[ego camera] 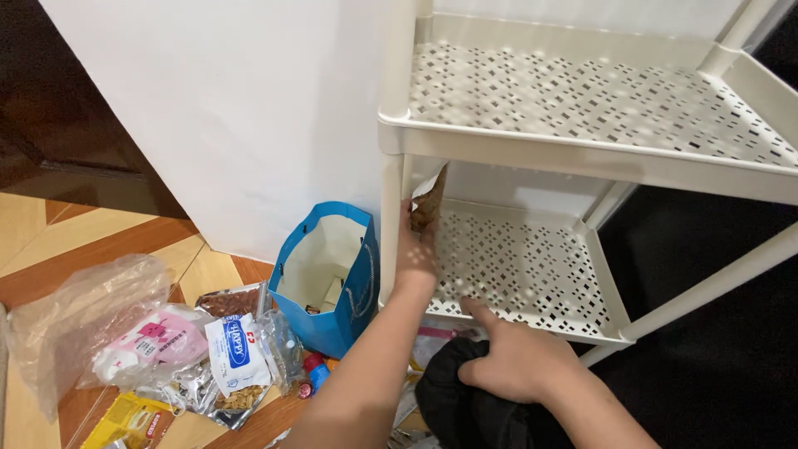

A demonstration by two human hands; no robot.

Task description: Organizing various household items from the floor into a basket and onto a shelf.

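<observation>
The perforated shelf rack (582,108) looked like matt cream plastic, the blue bag (328,274) like glossy paper, the packets (237,357) like shiny crinkled film, the floor (75,241) like polished wood.

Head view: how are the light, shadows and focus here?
Head view: bright, even light on the white wall and rack; the upper shelf's holes throw a dotted shadow pattern on the lower shelf and the left hand; the right side past the rack is nearly black; plastic bags show mild glare; focus is sharp, with slight wide-angle slant in the rack posts.

A gift bag (328,278) stands left of the shelf rack (582,141), with snack packets (208,357) on the floor further left.
</observation>
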